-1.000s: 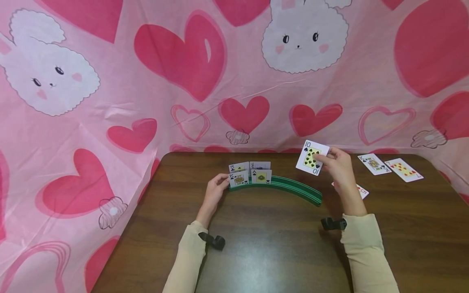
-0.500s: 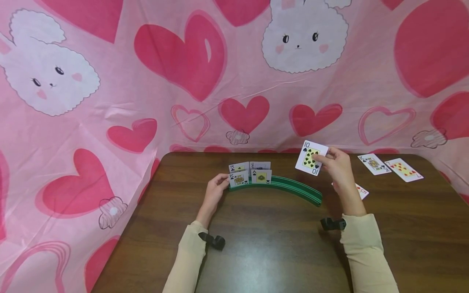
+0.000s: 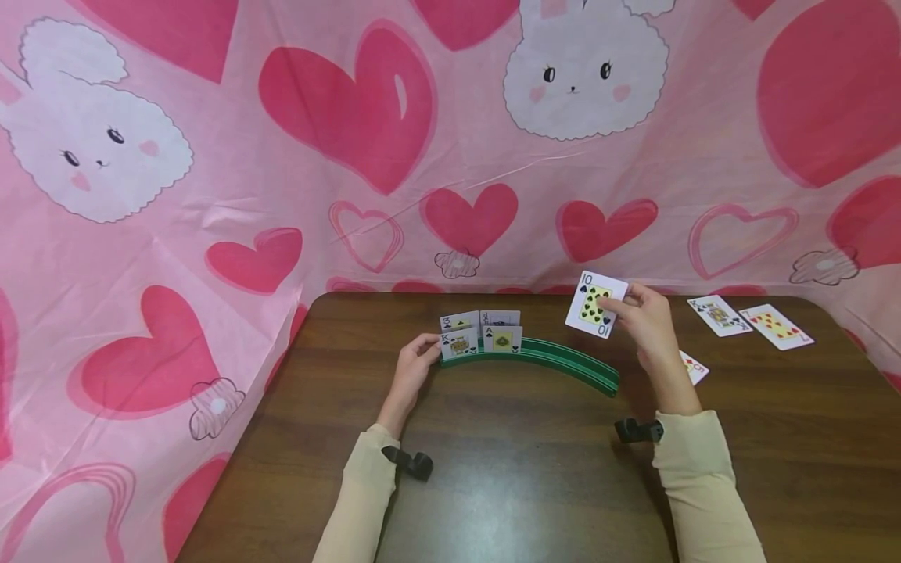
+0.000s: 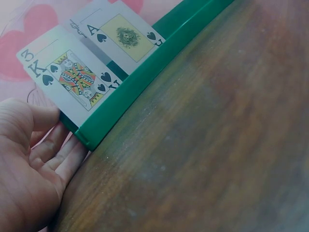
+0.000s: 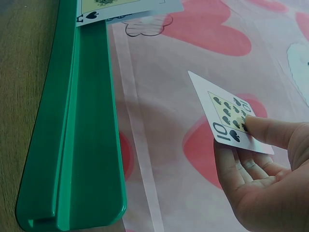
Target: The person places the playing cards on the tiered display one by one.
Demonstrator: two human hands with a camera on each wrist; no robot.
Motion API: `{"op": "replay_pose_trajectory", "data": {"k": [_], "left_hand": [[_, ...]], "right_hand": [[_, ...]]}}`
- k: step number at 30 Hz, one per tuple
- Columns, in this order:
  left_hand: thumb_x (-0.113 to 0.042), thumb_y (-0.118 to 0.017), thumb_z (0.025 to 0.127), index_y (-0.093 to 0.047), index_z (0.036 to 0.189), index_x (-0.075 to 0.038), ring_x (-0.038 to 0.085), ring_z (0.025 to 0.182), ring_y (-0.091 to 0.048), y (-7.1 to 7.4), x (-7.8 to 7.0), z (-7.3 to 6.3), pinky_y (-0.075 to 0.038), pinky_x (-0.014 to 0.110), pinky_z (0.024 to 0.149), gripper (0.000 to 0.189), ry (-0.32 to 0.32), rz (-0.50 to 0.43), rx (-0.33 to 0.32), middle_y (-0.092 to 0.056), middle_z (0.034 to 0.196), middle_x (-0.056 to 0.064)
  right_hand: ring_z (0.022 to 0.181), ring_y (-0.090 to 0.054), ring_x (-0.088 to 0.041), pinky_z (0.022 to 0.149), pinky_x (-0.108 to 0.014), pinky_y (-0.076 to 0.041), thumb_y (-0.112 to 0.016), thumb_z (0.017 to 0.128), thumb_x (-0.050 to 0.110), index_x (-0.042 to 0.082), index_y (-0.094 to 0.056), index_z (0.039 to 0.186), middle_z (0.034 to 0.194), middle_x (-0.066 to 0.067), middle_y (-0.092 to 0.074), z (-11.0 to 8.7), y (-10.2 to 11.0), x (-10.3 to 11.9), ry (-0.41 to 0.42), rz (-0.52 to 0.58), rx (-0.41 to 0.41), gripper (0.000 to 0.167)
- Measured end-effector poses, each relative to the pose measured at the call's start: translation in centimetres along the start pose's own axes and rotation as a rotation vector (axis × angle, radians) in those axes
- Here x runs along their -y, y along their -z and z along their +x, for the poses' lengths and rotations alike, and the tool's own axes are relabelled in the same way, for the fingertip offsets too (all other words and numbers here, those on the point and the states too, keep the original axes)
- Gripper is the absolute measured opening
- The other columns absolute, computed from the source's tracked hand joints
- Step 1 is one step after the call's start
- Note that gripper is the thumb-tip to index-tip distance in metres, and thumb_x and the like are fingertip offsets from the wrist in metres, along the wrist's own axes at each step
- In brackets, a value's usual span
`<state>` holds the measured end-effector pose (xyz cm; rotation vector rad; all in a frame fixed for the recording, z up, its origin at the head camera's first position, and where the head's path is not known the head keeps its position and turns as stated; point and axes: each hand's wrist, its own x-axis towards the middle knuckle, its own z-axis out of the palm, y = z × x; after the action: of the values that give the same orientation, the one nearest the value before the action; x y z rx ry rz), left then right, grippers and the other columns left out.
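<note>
A curved green card holder (image 3: 563, 363) lies on the table. Cards stand in its left part: a king of spades (image 4: 77, 79) and an ace of spades (image 4: 126, 36) in front, a three (image 3: 456, 321) and another mostly hidden card (image 3: 501, 317) behind. My left hand (image 3: 411, 371) grips the holder's left end, thumb by the king's edge and fingers around the end. Above the table, right of the standing cards, my right hand (image 3: 651, 322) pinches a ten of spades (image 3: 586, 313) between thumb on its face and fingers behind. The card is tilted, apart from the holder.
Face up at the far right lie a king (image 3: 718, 315) and a red seven (image 3: 779, 327). A red five (image 3: 697, 367) shows partly from under my right forearm. A pink heart-printed cloth (image 3: 493, 156) hangs behind the brown table (image 3: 493, 469).
My right hand has drifted slightly left with the ten of spades. My left hand and the holder have stayed put.
</note>
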<state>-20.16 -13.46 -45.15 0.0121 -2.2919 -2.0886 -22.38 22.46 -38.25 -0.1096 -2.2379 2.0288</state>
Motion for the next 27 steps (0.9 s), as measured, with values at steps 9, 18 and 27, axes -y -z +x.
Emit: {"op": "replay_pose_trajectory", "data": {"k": [9, 18, 27], "left_hand": [[0.001, -0.058, 0.101, -0.066, 0.115, 0.015, 0.015, 0.101, -0.061, -0.06, 0.01, 0.08, -0.049, 0.025, 0.087, 0.021, -0.001, 0.0, -0.004, -0.069, 0.117, 0.024], [0.0, -0.058, 0.102, -0.066, 0.116, 0.014, 0.017, 0.103, -0.061, -0.02, -0.11, -0.01, -0.049, 0.028, 0.09, 0.022, 0.002, 0.007, 0.002, -0.068, 0.118, 0.024], [0.0, -0.058, 0.102, -0.066, 0.116, 0.013, 0.018, 0.104, -0.061, 0.02, -0.13, -0.06, -0.049, 0.028, 0.091, 0.022, 0.002, 0.0, 0.007, -0.069, 0.119, 0.023]], "right_hand": [[0.077, -0.067, 0.002, 0.072, -0.018, -0.056, -0.07, 0.099, 0.013, -0.015, -0.051, 0.134, 0.084, 0.022, -0.067, -0.07, -0.24, 0.03, 0.0, -0.014, 0.007, 0.05], [0.078, -0.067, 0.002, 0.073, -0.018, -0.056, -0.07, 0.099, 0.015, -0.016, -0.05, 0.135, 0.086, 0.022, -0.067, -0.11, -0.52, -0.04, 0.012, -0.027, 0.014, 0.052], [0.078, -0.068, 0.001, 0.074, -0.019, -0.056, -0.07, 0.098, 0.015, -0.016, -0.051, 0.135, 0.087, 0.022, -0.068, -0.16, -0.87, -0.21, 0.033, -0.032, 0.022, 0.051]]}}
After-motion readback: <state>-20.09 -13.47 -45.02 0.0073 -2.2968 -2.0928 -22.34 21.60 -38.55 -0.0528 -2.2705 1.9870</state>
